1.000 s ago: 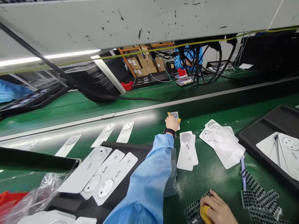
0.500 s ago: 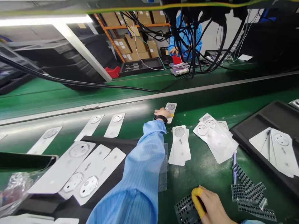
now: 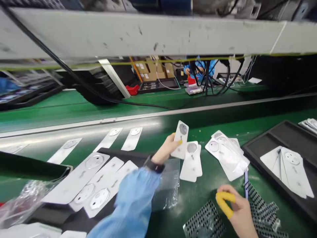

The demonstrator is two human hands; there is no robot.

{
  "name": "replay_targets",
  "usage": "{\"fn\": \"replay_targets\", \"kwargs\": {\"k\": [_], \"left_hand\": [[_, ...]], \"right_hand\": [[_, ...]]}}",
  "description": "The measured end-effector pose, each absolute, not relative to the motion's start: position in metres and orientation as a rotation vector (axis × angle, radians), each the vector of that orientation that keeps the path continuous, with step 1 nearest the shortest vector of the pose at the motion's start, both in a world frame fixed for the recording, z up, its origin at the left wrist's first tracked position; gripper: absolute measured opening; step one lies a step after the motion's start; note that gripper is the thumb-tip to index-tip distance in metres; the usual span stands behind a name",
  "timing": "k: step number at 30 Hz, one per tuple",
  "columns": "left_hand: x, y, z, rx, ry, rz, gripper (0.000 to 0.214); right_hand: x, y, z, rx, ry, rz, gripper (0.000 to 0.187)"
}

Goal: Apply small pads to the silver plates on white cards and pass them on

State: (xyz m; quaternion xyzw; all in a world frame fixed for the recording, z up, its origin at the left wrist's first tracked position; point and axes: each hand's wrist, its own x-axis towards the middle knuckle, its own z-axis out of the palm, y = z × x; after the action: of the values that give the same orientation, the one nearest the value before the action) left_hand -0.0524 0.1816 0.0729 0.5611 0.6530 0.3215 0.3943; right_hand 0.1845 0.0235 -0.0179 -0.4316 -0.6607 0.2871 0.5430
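My left hand (image 3: 166, 148), in a blue sleeve with a black wristband, grips a white card (image 3: 181, 138) with a round grey-silver patch, tilted up off the green bench. Just right of it lies a small stack of similar cards (image 3: 192, 162). A fanned pile of cards (image 3: 226, 155) lies further right. My right hand (image 3: 236, 205) wears yellow finger cots, and its curled fingers hold nothing I can see. It sits beside a black-dotted perforated sheet (image 3: 204, 220), with more dotted strips (image 3: 262, 211) to its right.
White cards (image 3: 99, 185) lie on a black mat, with more in a row along the belt. A clear plastic bag (image 3: 168, 188) lies under my left forearm. Cards stand in a black tray (image 3: 272, 138) at right. A co-worker in blue (image 3: 200, 67) sits beyond hanging cables and a low beam.
My left hand has lifted the white card off the bench and drawn it nearer to me. My right hand has moved off the perforated sheet, up and to the right.
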Motion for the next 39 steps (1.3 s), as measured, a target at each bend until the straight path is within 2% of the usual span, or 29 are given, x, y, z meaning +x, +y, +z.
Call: {"fn": "replay_targets", "kwargs": {"k": [2,4,7,10,17,26,29,34,39], "left_hand": [[-0.040,0.120,0.062,1.316,1.592,0.825,0.041],[-0.023,0.058,0.055,1.200,1.558,0.838,0.050],[0.003,-0.015,0.052,0.900,1.397,0.940,0.057],[0.021,-0.052,0.053,0.707,1.376,0.951,0.058],[0.033,-0.072,0.064,0.648,1.375,1.031,0.060],[0.031,-0.080,0.066,0.532,1.334,1.035,0.060],[0.030,-0.084,0.062,0.572,1.370,1.021,0.062],[0.028,-0.084,0.060,0.735,1.411,1.031,0.067],[0.027,-0.082,0.060,0.777,1.442,1.031,0.062]], "right_hand": [[0.184,0.021,0.013,-1.034,-1.593,0.327,0.013],[0.180,0.021,0.036,-0.980,-1.704,0.116,0.019],[0.174,0.021,0.052,-0.919,-1.913,0.053,0.016],[0.173,0.018,0.058,-0.910,-2.012,0.087,0.015],[0.188,0.007,0.074,-0.847,-2.288,0.062,0.026],[0.193,-0.002,0.065,-0.723,-2.395,0.010,0.022],[0.194,-0.004,0.066,-0.737,-2.407,-0.032,0.022],[0.191,-0.004,0.079,-0.738,-2.521,-0.132,0.036],[0.189,0.005,0.086,-0.610,-2.635,-0.122,0.035]]}}
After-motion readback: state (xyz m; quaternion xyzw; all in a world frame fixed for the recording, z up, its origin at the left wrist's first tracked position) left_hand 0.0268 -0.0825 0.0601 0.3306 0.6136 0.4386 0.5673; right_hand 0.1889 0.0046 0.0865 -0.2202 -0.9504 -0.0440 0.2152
